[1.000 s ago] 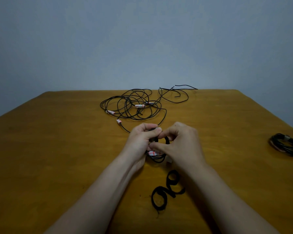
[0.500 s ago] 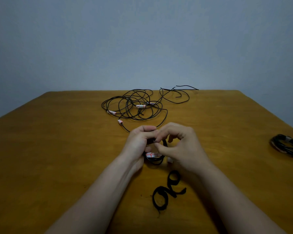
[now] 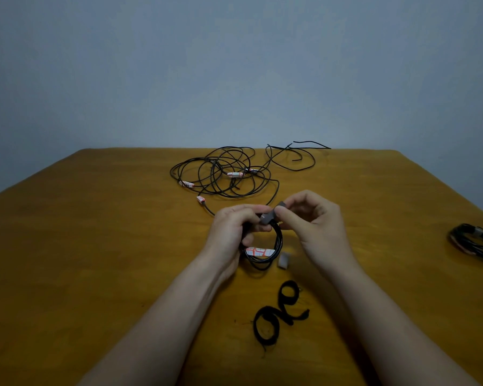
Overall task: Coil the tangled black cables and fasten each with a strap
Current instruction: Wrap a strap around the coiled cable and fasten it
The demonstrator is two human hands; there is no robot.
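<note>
coil (image 3: 277, 247) of black cable is held at the middle of the table (image 3: 95, 246), a strap (image 3: 270, 216) going over its top. left hand (image 3: 229, 235) grips the loops, fingers curled round them; right hand (image 3: 310, 221) pinches the strap's end between thumb and forefinger. one strapped bundle (image 3: 474, 242) lies at the right edge. tangle (image 3: 223, 174) at the far side lies uncoiled, spare straps (image 3: 279, 310) near the person. by this showing, the second fastening is under way and most of the cable is left.

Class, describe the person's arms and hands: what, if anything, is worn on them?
The left hand and right hand wear no gloves; no ring, watch or bracelet is visible. No sleeves show anywhere up to the frame's edge.
</note>
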